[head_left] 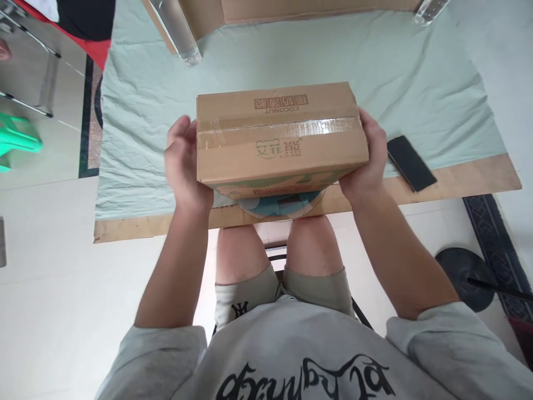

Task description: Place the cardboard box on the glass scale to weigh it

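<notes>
- A taped cardboard box point(283, 133) is held between the two hands over the near edge of the bench point(458, 175), in front of the knees; its underside is hidden, so it cannot be told whether any part of it is supported from below.
- The left end of the box is gripped by the left hand point(183, 161); its fingers are bent and closed in against the cardboard, though the tips are lost behind the box.
- The right end is gripped by the right hand point(372, 153); its fingers are pressed along the side, and their tips are likewise covered.
- "COCONUT" is printed upside down on the upper face, beneath other characters; the green print on the near side is strongly foreshortened and can hardly be read.
- Below the box a rounded bluish shape point(277, 206) is partly covered, and what it is cannot be made out.
- A dark phone point(411, 163) is laid near the right hand, partly on the pale green cloth point(141, 139) and partly on bare wood.
- At the top, a larger cardboard piece point(291, 12) and two clear cylinders point(177, 30) are cut off by the frame.
- A green stool point(19, 136) is cropped at the left.
</notes>
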Action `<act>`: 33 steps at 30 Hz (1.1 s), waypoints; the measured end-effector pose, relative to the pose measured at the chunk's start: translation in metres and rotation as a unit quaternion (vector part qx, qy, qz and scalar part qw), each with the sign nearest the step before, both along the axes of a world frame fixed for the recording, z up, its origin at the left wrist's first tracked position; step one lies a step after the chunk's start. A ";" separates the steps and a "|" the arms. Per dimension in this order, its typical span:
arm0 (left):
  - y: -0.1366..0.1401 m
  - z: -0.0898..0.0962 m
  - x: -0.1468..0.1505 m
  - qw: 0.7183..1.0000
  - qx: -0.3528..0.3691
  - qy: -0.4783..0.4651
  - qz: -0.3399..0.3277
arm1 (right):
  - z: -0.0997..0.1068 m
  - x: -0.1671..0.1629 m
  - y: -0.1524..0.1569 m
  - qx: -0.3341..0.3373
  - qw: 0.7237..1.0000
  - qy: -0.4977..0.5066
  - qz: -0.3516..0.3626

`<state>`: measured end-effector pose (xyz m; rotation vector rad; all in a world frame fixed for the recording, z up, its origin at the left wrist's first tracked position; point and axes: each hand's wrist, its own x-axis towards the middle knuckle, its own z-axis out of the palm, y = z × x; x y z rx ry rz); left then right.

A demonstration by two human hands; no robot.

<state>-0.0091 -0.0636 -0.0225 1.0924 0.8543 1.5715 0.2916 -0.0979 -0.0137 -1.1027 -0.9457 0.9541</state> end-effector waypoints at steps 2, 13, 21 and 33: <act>-0.038 -0.012 -0.013 0.995 0.049 0.034 0.081 | -0.017 0.006 -0.036 -0.020 0.993 -0.050 -0.106; -0.244 -0.066 -0.025 0.904 0.056 0.423 -0.030 | -0.066 -0.005 -0.238 -0.353 0.891 -0.154 0.239; -0.239 -0.081 -0.025 0.891 0.024 0.452 -0.007 | -0.076 -0.001 -0.224 -0.369 0.889 -0.154 0.221; -0.025 -0.018 -0.027 0.972 -0.035 0.204 0.112 | -0.027 0.024 -0.049 -0.067 0.994 -0.073 -0.052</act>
